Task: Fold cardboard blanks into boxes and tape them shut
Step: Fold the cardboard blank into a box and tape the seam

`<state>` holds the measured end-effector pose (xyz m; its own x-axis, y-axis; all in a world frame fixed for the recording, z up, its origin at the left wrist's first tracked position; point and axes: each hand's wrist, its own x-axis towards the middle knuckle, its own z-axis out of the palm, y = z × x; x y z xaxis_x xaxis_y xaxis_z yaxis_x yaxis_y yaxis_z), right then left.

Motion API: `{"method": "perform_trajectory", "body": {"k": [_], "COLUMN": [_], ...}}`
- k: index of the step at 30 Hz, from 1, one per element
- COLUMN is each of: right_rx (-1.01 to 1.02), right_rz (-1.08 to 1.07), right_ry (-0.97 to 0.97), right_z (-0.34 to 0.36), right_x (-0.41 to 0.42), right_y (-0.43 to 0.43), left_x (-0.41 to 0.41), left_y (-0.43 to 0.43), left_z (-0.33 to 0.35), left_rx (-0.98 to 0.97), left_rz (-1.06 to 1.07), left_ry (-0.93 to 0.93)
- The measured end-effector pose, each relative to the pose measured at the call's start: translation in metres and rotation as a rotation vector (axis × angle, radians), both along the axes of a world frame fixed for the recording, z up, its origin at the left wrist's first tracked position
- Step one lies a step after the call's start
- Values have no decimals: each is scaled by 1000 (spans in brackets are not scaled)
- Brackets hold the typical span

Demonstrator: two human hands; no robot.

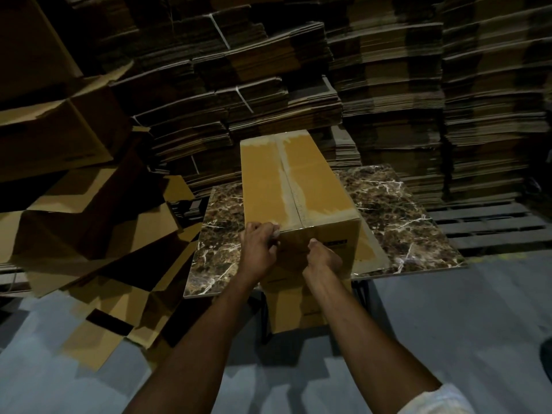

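Both hands are pressed to the near end of a long tan cardboard box: the left hand is curled over its near left top corner, the right hand closed against the near end face; whether tape is pinched cannot be told. The box lies on a brown marbled slab table, overhanging its near edge, long axis running away from the person. Empty, it is judged light, stiff at corners, best held there.

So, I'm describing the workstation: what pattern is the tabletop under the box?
Dark brown marble with white veins on the tabletop, seen in the head view.
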<state>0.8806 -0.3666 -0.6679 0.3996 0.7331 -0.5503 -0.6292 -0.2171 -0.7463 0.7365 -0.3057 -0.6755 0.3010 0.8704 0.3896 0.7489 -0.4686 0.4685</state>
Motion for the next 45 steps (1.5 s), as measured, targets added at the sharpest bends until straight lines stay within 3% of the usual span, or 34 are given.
{"method": "perform_trajectory", "body": {"k": [3,8,15,25,31,32,33,37,45], "right_rx": [-2,-103,-50,-16,153,183,216,259,195], "right_rz": [-11,-247,-149,289,648,707,756,775,944], "right_ry": [-5,-5,-91,-512,-1159,-1198,-1185,-826,-780], "right_z": [-2,3,3,58,70,69,69,68,59], "right_x": [2,-13,-15,30,52,55,57,63,84], "right_y": [4,15,12,2,26,31,35,44,60], "left_x": [0,1,-1,-5,-15,-16,-17,-13,24], "left_y": [0,-2,-1,-5,-4,-5,-5,-8,-42], "left_z": [-1,0,-1,3,1,2,4,10,2], "left_rx": [5,25,2,69,145,143,142,160,385], "left_rz": [1,0,8,-12,-106,-104,-101,-69,-58], "left_ry": [-20,-41,-1,33,11,13,21,195,126]}}
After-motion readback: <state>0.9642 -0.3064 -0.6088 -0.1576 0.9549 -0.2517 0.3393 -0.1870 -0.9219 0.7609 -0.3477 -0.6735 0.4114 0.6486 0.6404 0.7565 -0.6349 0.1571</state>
